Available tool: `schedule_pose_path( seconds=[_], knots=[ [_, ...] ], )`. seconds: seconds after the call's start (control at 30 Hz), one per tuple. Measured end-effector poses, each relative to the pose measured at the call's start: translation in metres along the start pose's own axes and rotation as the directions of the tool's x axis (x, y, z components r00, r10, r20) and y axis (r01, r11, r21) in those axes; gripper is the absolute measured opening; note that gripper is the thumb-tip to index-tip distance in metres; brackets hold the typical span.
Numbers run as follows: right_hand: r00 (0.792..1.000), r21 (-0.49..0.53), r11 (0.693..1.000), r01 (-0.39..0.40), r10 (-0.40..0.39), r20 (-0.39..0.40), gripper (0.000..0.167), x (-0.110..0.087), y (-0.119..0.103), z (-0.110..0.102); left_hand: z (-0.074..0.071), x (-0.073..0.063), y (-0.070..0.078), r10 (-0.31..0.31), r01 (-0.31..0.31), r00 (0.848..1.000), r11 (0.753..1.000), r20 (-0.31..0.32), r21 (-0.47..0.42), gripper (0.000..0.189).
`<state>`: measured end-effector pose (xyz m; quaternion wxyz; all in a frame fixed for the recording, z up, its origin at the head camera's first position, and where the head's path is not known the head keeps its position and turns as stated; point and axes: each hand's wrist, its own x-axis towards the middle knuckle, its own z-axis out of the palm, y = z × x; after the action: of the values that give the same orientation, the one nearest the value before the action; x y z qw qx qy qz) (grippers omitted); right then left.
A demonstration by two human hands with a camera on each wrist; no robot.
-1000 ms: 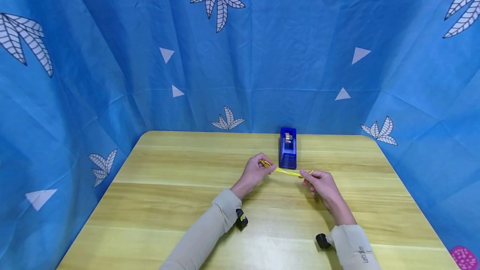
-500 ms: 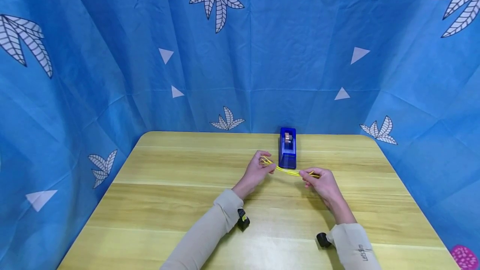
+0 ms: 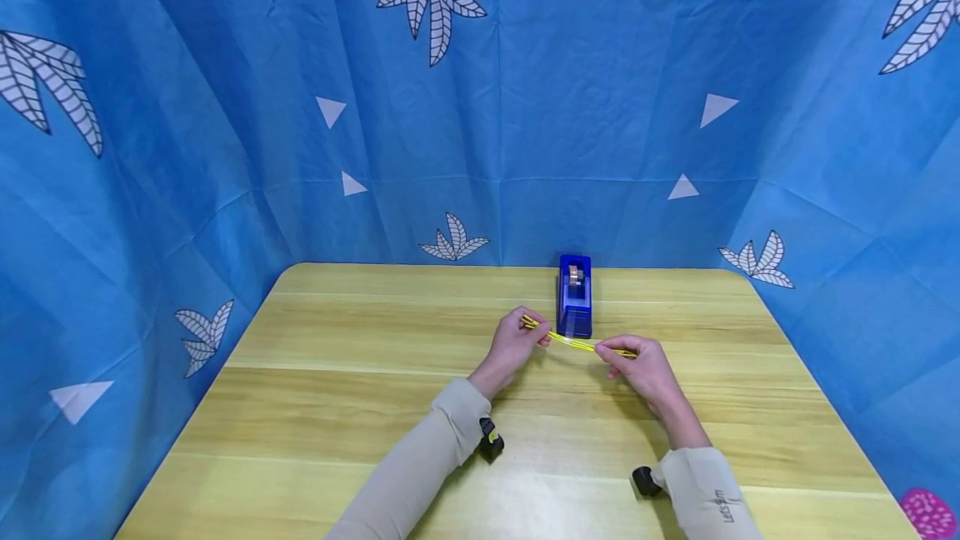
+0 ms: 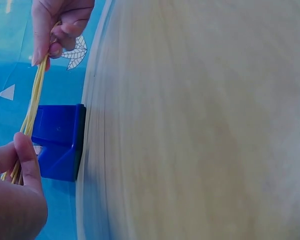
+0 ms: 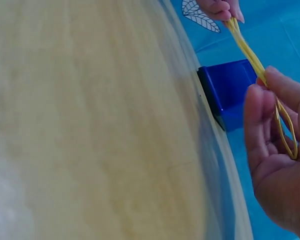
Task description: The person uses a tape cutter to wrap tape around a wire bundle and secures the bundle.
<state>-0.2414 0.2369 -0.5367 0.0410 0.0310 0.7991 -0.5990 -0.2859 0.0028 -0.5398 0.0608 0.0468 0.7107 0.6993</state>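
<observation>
A bundle of thin yellow cord [image 3: 576, 343] is stretched between the two hands, just above the table. My left hand [image 3: 513, 342] pinches one end between thumb and fingers, with short lengths sticking out past the grip. At the other end my right hand [image 3: 647, 369] pinches the strands; a loop of the cord [image 5: 281, 117] trails through its fingers in the right wrist view. Right behind the bundle stands a blue tape dispenser [image 3: 575, 307] with a roll in it. Something pale and shiny, perhaps clear tape, shows at the bundle's middle near the dispenser's front.
The wooden table [image 3: 360, 415] has rounded far corners. A blue patterned curtain [image 3: 585, 107] hangs behind it and along both sides. Small black devices sit at both wrists, by the sleeve cuffs.
The left fingers were raised and spread a little half a second ago; now they close in on the strands. The bundle has shifted slightly, while the dispenser stays in place.
</observation>
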Motion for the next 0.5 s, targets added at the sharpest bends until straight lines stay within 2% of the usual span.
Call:
schedule_pose_path(
  seconds=[0.17,0.37,0.5],
  knots=[
    [0.999,0.044,0.998,-0.034,0.033,0.020,0.049,-0.0009,-0.0011,0.0006,0.0000,-0.0007,0.0029,0.026,-0.026,1.000,0.999,-0.001,0.035,0.009],
    [0.998,0.110,0.993,-0.032,0.026,0.057,0.069,0.0025,-0.0010,-0.0035,0.0001,0.0001,0.0065,0.080,-0.082,0.997,0.992,0.016,0.096,0.007],
    [0.995,0.085,0.994,-0.071,0.065,0.070,0.067,0.0046,-0.0007,-0.0048,0.0006,0.0004,0.0071,0.089,-0.090,0.996,0.992,0.015,0.091,0.007]
  ],
)
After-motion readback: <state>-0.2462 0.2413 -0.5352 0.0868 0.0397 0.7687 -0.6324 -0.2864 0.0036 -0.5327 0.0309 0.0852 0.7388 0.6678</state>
